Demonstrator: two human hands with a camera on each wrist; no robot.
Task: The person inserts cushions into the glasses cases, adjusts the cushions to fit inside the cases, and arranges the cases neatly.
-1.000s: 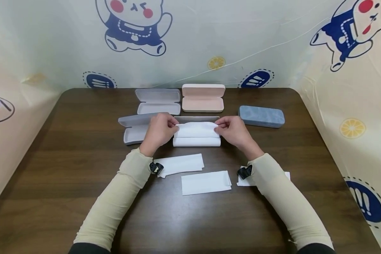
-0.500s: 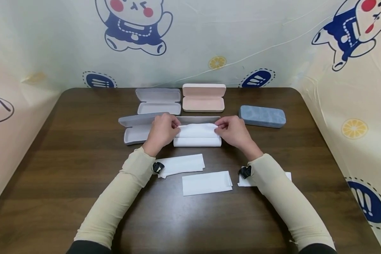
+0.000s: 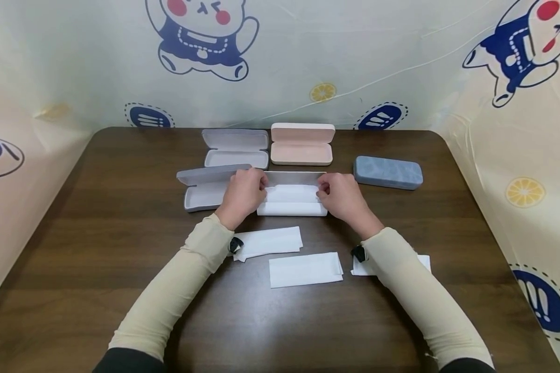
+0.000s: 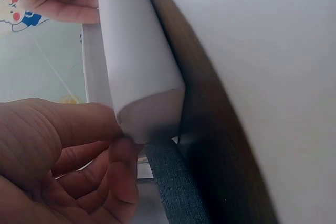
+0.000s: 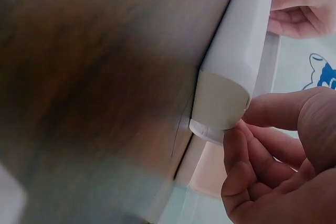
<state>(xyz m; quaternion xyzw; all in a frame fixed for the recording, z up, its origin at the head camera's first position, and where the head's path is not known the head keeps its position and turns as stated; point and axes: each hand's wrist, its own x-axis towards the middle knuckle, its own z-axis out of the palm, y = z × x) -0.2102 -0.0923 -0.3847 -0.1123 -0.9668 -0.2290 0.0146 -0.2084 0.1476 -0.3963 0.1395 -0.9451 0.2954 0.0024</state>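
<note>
An open white glasses case (image 3: 291, 209) stands mid-table, its lid raised at the back. A folded white cloth (image 3: 291, 194) lies across its inside. My left hand (image 3: 245, 191) pinches the cloth's left end, and my right hand (image 3: 344, 197) pinches its right end. In the left wrist view, the left thumb and index finger meet at the end of the white case (image 4: 136, 51). The right wrist view has the right thumb and fingertips at the opposite end of the case (image 5: 220, 98). The case hides the pinched cloth in both wrist views.
Two open grey cases (image 3: 205, 198) (image 3: 235, 158) and an open pink case (image 3: 302, 154) stand behind and left. A closed blue case (image 3: 388, 172) lies right. Folded white cloths (image 3: 273, 241) (image 3: 305, 270) lie in front, another (image 3: 423, 261) partly under the right sleeve.
The cloth has sunk lower into the white case, and more of the raised lid's inside shows. My left hand has shifted slightly right along with it.
</note>
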